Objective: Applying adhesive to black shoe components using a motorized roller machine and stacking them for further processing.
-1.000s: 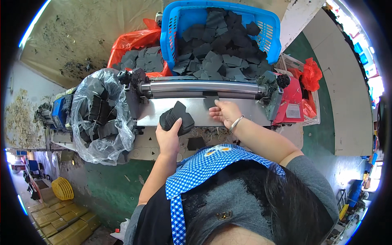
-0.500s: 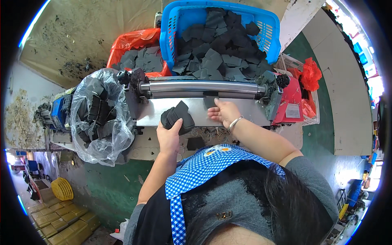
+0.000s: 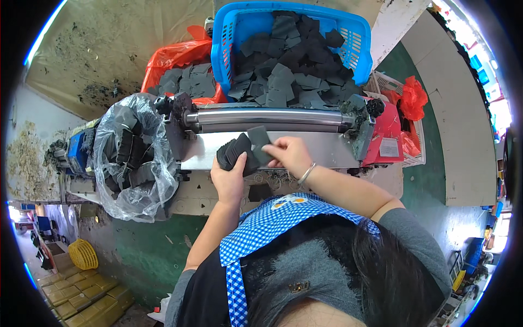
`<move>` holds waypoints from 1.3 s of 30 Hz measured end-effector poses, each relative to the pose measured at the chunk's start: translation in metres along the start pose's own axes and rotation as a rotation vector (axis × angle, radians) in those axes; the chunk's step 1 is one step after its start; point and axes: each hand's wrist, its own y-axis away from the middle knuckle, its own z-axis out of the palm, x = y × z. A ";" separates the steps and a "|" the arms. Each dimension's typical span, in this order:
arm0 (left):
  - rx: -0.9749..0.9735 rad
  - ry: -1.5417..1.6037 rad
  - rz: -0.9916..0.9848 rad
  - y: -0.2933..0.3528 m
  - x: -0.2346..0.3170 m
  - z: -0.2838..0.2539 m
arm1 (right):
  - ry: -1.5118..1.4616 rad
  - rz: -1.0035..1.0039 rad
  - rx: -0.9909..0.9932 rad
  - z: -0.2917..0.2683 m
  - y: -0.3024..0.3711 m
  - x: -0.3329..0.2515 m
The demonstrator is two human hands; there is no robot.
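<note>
My left hand (image 3: 229,175) grips a fanned stack of black sheet pieces (image 3: 235,152) over the near edge of the metal feed plate (image 3: 204,150). Beside it, my right hand (image 3: 290,156) pinches one dark grey square piece (image 3: 259,139) between thumb and fingers, at the right side of the stack. Whether this piece is wholly apart from the stack, I cannot tell. Just beyond both hands, a shiny steel roller (image 3: 267,115) lies across the machine. A single black piece (image 3: 260,192) rests on the surface between my forearms.
A blue basket (image 3: 219,60) full of black pieces stands behind the roller, with a red bag (image 3: 158,62) of more pieces to its left. A clear plastic bag (image 3: 106,191) of pieces sits at the machine's left end. The red machine housing (image 3: 383,139) borders the right.
My right hand has come back left from the roller to the stack and now pinches a piece there. The piece lying at the roller is gone from view. My left hand keeps holding the stack.
</note>
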 end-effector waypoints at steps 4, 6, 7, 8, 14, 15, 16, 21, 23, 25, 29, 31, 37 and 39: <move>-0.019 -0.041 0.072 0.009 0.006 0.008 | 0.410 -0.368 -0.005 0.003 0.010 -0.007; -0.091 0.061 0.022 0.013 0.009 0.011 | 0.654 -0.658 -0.015 0.008 0.017 -0.014; -0.092 0.060 0.022 0.013 0.009 0.011 | 0.653 -0.658 -0.013 0.008 0.017 -0.014; -0.108 0.078 -0.002 0.013 0.010 0.009 | 0.632 -0.677 -0.044 0.008 0.016 -0.014; -0.087 0.200 -0.185 0.006 0.005 -0.010 | -0.046 -0.066 -0.218 0.006 0.013 -0.002; -0.066 0.261 -0.201 0.004 0.002 -0.015 | -0.279 0.155 -0.188 0.004 0.012 -0.002; -0.078 0.282 -0.214 0.001 0.002 -0.019 | -0.383 0.271 -0.071 0.000 0.011 -0.006; -0.100 0.376 -0.288 0.006 0.011 -0.014 | -0.639 0.355 0.214 -0.016 -0.006 0.012; -0.104 0.371 -0.292 0.007 0.007 -0.013 | -0.247 0.340 -0.258 -0.004 0.015 -0.003; -0.056 0.237 -0.237 0.008 0.002 -0.014 | -0.208 0.320 -0.268 -0.004 0.016 0.004; -0.011 0.238 -0.256 0.007 0.005 -0.015 | -0.303 0.347 0.100 -0.020 -0.005 0.014; -0.006 0.226 -0.235 0.008 0.004 -0.009 | -0.405 0.305 0.117 -0.018 -0.008 0.015; -0.084 0.316 -0.311 0.018 0.005 0.007 | 0.352 -0.466 -0.046 0.011 0.023 0.003; -0.096 0.277 -0.302 0.018 0.008 0.005 | 0.419 -0.475 -0.081 0.007 0.022 0.001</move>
